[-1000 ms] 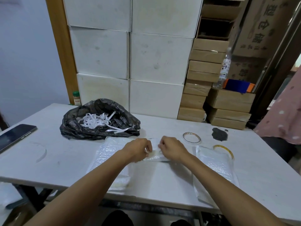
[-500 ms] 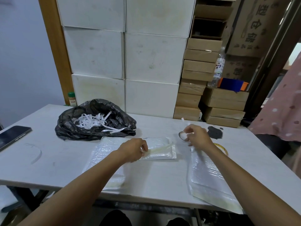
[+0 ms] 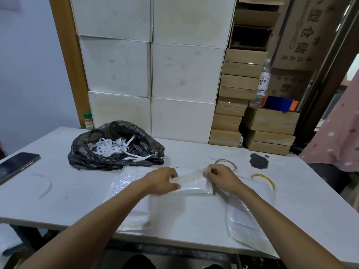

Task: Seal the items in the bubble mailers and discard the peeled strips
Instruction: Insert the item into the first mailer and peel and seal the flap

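A small white bubble mailer (image 3: 192, 186) lies flat in the middle of the white table (image 3: 77, 191). My left hand (image 3: 161, 181) presses on its left end and pinches the raised flap. My right hand (image 3: 219, 176) pinches the flap's right end, which is lifted above the mailer. A black bag (image 3: 108, 150) with several white peeled strips (image 3: 110, 146) sits behind, to the left. One stack of mailers (image 3: 128, 202) lies under my left forearm; more mailers (image 3: 246, 220) lie under my right forearm.
A phone (image 3: 15, 166) rests at the left edge. Two tape rings (image 3: 226, 164) (image 3: 263, 180) and a dark stain (image 3: 258, 161) are at the right. White boxes (image 3: 151, 74) and cardboard boxes (image 3: 239, 105) stand behind the table. A person in pink (image 3: 338, 136) is at the far right.
My right hand, which had pulled away to the right toward the tape ring, has come back to the mailer and now holds its flap. My left hand stayed on the mailer.
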